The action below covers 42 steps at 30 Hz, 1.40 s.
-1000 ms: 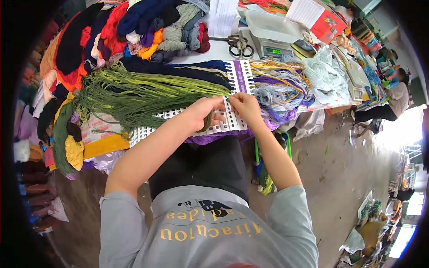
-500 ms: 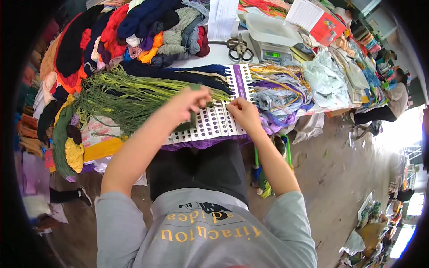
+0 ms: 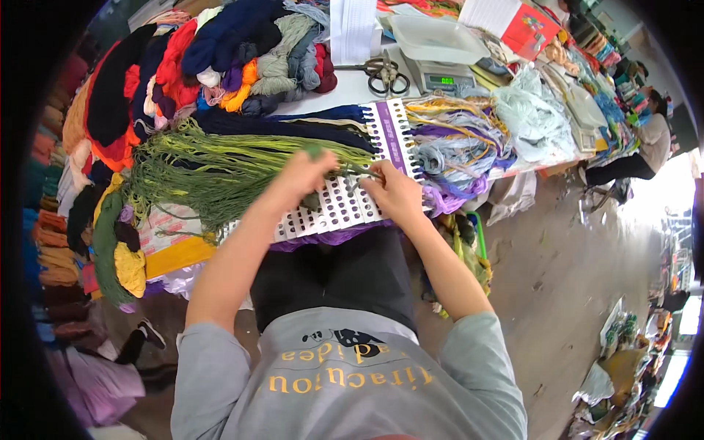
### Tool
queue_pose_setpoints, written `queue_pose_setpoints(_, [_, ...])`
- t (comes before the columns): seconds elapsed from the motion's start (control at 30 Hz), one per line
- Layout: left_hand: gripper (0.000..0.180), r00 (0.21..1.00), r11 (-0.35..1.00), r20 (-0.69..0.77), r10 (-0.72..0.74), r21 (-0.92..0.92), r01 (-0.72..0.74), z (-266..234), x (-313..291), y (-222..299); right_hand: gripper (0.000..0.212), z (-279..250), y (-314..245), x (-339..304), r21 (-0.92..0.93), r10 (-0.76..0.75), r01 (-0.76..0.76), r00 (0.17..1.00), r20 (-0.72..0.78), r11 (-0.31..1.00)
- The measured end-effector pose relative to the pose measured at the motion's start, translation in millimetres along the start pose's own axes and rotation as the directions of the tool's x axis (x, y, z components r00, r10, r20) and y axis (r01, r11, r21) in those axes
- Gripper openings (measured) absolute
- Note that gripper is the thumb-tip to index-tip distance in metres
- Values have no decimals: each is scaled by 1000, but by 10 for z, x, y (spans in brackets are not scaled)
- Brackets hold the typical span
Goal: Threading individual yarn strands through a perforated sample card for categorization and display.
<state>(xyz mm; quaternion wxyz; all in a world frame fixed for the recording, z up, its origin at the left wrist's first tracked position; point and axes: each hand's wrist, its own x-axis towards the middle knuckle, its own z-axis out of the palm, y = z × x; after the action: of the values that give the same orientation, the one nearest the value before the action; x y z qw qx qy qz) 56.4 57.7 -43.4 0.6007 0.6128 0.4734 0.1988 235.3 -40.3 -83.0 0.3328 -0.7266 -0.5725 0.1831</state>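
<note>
My left hand (image 3: 303,174) is curled closed around a dark green thread bundle (image 3: 314,152), above white cards punched with rows of holes (image 3: 339,205). At the cards' right side, my right hand (image 3: 393,192) pinches the end of green thread stretching between the two hands. Long yellow-green and dark green threads (image 3: 220,161) fan out to the left, their right ends at the cards. Beyond them, navy threads (image 3: 308,132) run to a white card with a purple stripe (image 3: 394,132). Grey-blue, purple and gold threads (image 3: 455,147) lie right of that card.
Coloured yarn skeins (image 3: 227,44) are heaped at the far left. Black-handled scissors (image 3: 385,75) lie beside a digital scale (image 3: 444,77) with a clear tray. A crumpled clear plastic bag (image 3: 535,121) sits to the right. Other people (image 3: 649,139) are at right and lower left.
Green thread now stretches between my hands, and the dark bundle in my left hand has shifted. My right hand has moved slightly nearer to me. The person at lower left has moved.
</note>
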Motion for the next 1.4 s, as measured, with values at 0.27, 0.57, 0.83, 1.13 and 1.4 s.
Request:
queue_pose_setpoints(0.27, [33, 902, 717, -418, -108, -662, -221, -2246, 89, -343, 32, 62, -16, -1, -132, -129, 115, 986, -105, 985])
queue_pose_setpoints(0.57, [40, 987, 919, 74, 140, -382, -102, -178, -593, 117, 12, 57, -201, -239, 398, -93, 150, 983, -158, 905])
queue_pose_setpoints(0.83, [48, 879, 637, 436, 195, -737, 225, 242, -580, 46, 9, 22, -610, -458, 815, 35, -121, 992, 123, 566])
queue_pose_setpoints(1.13, [48, 916, 463, 342, 209, -860, 215, 137, -603, 39, 22, -63, -647, -513, 908, -2, -159, 985, 173, 387])
queue_pose_setpoints(1.4, [45, 909, 557, 348, 230, -813, 170, 89, -702, 102, 22, -64, -639, -559, 916, 47, -178, 984, 172, 361])
